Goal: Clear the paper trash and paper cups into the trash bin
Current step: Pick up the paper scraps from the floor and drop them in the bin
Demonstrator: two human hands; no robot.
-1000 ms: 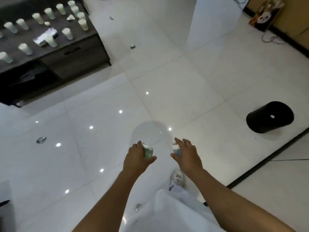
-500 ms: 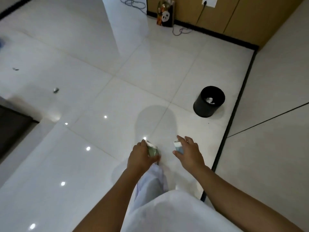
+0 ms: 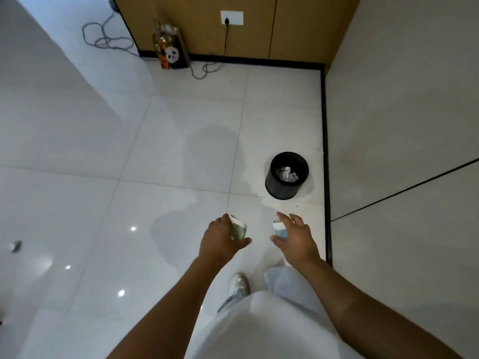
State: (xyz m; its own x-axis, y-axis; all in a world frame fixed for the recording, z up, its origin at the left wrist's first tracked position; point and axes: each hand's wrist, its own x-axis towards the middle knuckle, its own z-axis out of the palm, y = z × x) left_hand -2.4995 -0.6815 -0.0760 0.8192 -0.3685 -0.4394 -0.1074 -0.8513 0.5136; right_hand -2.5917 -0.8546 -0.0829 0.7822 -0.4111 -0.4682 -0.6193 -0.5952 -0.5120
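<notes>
My left hand (image 3: 220,240) grips a green-patterned paper cup (image 3: 239,229), its rim pointing up and right. My right hand (image 3: 298,238) holds a blue-and-white paper cup (image 3: 280,229) between thumb and fingers. Both hands are stretched out in front of me at about the same height. The black round trash bin (image 3: 277,189) stands on the floor ahead and slightly right, beyond my right hand, with crumpled white paper (image 3: 286,174) inside it.
Beige wall (image 3: 401,125) with a black skirting line runs along the right of the bin. A panda-print bag (image 3: 171,54), loose cables and a wall socket sit at the far wooden panel. A small scrap (image 3: 16,246) lies on the glossy tiles at left. My shoe (image 3: 239,285) is below my hands.
The view has swung right and forward: the dark table with cups has left the frame, and the bin now stands closer and upright-looking ahead. Both hands still hold their cups.
</notes>
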